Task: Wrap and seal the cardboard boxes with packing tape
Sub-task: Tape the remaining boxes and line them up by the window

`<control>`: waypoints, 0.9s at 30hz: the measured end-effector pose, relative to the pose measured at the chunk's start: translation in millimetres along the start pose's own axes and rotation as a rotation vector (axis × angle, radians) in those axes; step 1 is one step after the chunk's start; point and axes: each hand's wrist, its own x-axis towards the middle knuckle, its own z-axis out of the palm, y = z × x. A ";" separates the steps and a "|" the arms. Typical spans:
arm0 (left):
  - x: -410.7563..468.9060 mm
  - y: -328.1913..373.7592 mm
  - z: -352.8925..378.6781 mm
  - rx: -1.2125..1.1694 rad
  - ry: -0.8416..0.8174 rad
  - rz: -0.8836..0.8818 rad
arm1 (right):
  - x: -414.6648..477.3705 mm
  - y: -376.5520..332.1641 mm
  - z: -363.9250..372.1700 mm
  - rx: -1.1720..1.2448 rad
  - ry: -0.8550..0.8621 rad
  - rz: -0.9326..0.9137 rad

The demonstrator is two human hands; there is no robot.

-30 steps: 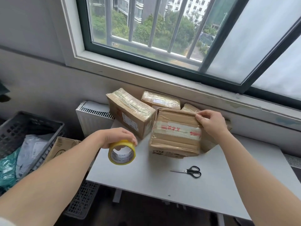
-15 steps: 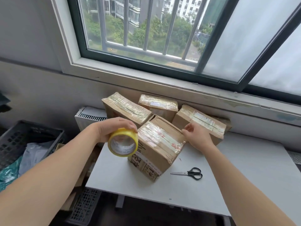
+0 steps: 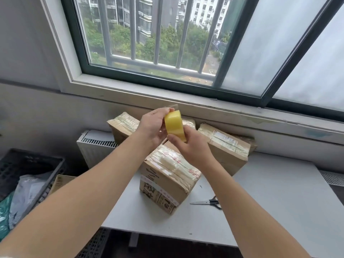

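Tape roll [image 3: 175, 125] held over front box [image 3: 167, 179] on worktop [image 3: 270, 202]; left hand [image 3: 152, 125] and right hand [image 3: 189, 146] both had their grip closed round it; rear boxes [image 3: 227, 146] looked taped; fresh strip seemingly not yet applied.

Single head-worn view, looking forward and down, close over table [image 3: 279, 192], facing window [image 3: 167, 43]

A dark-framed window [image 3: 186, 43] above the left hand [image 3: 152, 125] lets grey daylight fall on a worn pale sill [image 3: 223, 112]. A white table [image 3: 270, 202] stands below the right hand [image 3: 191, 149], and a white radiator [image 3: 95, 148] sits left of it against the grey wall [image 3: 28, 112].
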 end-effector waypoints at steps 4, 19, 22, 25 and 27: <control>8.6 -12.6 -10.0 0.266 0.163 0.044 | 11.7 -6.2 -25.5 -0.137 -0.019 -0.001; 30.5 -37.7 -54.4 0.226 -0.014 -0.028 | -8.1 28.8 -35.5 -0.198 -0.185 0.271; 29.4 -46.8 -66.5 0.309 -0.081 -0.057 | -15.8 35.6 -29.3 -0.219 -0.226 0.301; 28.5 -58.3 -72.4 0.260 -0.130 -0.034 | -22.1 42.2 -24.6 -0.256 -0.174 0.307; 28.1 -59.0 -69.6 0.224 -0.054 -0.007 | -24.1 42.4 -24.4 -0.257 -0.148 0.301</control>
